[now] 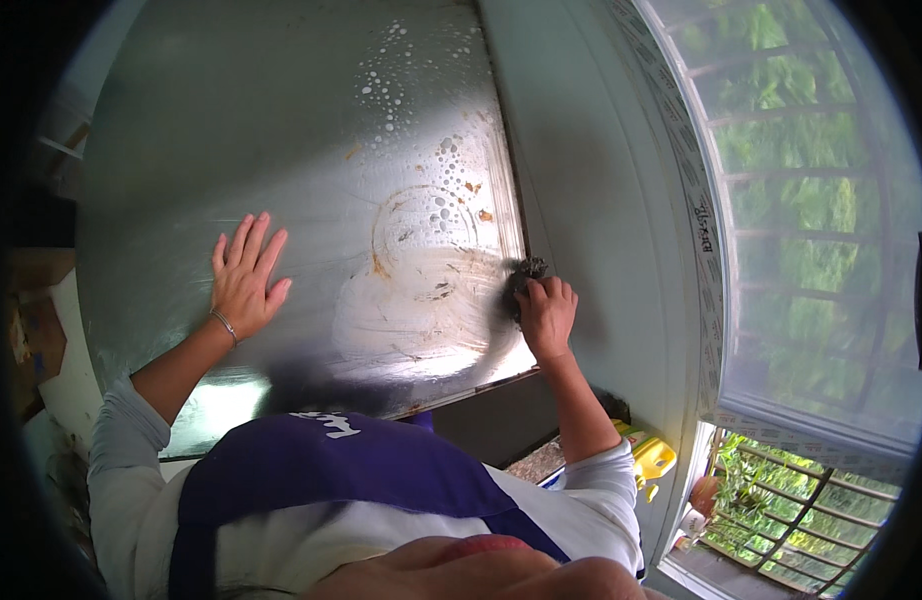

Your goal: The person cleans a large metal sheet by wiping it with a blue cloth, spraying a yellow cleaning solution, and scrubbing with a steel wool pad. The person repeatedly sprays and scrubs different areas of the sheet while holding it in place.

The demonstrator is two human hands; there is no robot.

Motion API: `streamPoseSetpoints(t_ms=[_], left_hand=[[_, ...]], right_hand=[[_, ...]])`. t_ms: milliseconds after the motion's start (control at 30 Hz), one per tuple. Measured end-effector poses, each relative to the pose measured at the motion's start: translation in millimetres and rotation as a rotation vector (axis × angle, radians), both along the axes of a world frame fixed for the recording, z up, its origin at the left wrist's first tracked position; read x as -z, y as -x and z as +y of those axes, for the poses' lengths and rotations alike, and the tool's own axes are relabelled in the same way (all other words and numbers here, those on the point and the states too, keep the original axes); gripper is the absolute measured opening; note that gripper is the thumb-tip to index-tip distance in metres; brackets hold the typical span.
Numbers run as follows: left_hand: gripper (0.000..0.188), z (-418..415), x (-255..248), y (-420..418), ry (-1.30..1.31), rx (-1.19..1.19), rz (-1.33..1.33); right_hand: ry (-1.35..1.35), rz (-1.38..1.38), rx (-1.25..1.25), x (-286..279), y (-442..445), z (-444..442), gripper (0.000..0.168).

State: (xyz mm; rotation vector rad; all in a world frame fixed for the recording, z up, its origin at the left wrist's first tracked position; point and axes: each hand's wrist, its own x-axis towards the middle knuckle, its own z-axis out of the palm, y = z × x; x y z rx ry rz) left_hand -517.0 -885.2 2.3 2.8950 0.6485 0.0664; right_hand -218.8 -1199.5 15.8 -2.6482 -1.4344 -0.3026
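Observation:
A dark steel-wool scrubber (522,281) is gripped in my right hand (549,315), at the right edge of a shiny metal tabletop (281,97) beside the wall. My left hand (245,281) lies palm down on the tabletop with its fingers spread, and a thin bracelet circles that wrist. Between my hands spreads a smeared, whitish wet patch (408,315) with dark bits in it. Just beyond it shows a brown ring stain (375,232). Droplets of liquid (390,90) dot the far part of the surface, and small rust-brown flecks (485,215) lie near the wall side.
A pale wall (611,187) runs along the tabletop's right side, up to a barred window (798,187). A yellow plastic jug (654,456) stands by my right elbow. Cardboard boxes (45,337) are at the far left. Potted plants (738,480) show through the lower window opening.

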Motion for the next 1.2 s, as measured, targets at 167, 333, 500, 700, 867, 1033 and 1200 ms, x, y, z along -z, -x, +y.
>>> streamPoseSetpoints(t_ms=[167,333,500,700,867,1033,1200], left_hand=[[0.063,2.3,1.8,1.2,0.004,0.002,0.005],[0.061,7.5,-2.4,-5.7,0.002,0.026,-0.028],[0.059,6.8,-5.0,-3.3,0.017,0.002,-0.022],[0.062,3.1,0.9,1.1,0.045,-0.008,-0.043],[0.059,5.3,3.4,4.8,0.013,0.002,-0.032],[0.06,9.1,1.0,-2.8,0.013,0.031,-0.041],[0.061,7.7,7.8,4.3,-0.004,0.015,-0.067]], right_hand=[[-0.132,-0.038,-0.054,20.2,-64.2,86.8,0.017],[-0.14,-0.134,-0.036,17.6,-138.6,196.7,0.015],[0.031,-0.176,-0.027,4.0,-91.8,148.7,0.012],[0.12,-0.068,-0.05,-6.7,-0.5,8.2,0.009],[0.206,-0.176,-0.12,1.6,-61.3,107.4,0.009],[0.166,-0.244,-0.056,-0.2,-118.2,191.5,0.013],[0.207,-0.144,-0.11,5.2,-52.3,72.3,0.008]])
